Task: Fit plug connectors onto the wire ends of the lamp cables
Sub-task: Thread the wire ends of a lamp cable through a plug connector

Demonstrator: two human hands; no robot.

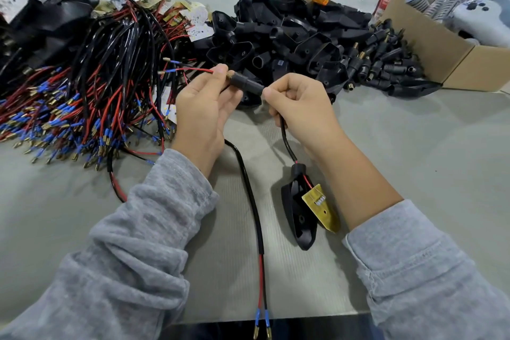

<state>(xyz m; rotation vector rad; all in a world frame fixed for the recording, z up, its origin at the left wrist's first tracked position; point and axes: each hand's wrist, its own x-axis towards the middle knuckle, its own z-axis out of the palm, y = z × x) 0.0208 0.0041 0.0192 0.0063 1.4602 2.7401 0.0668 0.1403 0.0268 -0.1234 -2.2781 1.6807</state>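
I am pinching the plug connector (246, 83) with my left hand (204, 107) while my right hand (299, 103) is gripping its cable (287, 138), steadying both so the wire ends seat

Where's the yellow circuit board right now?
Head view: the yellow circuit board lies lower right of centre, on the black lamp housing, just inside the right forearm.

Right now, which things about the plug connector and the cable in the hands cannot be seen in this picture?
- Head view: the black plug connector is hidden at both ends by fingertips of the left hand and the right hand, so how far the wires sit inside is unknown.
- The cable is hidden where it passes inside the right hand.
- The circuit board is too small for its markings to be read.
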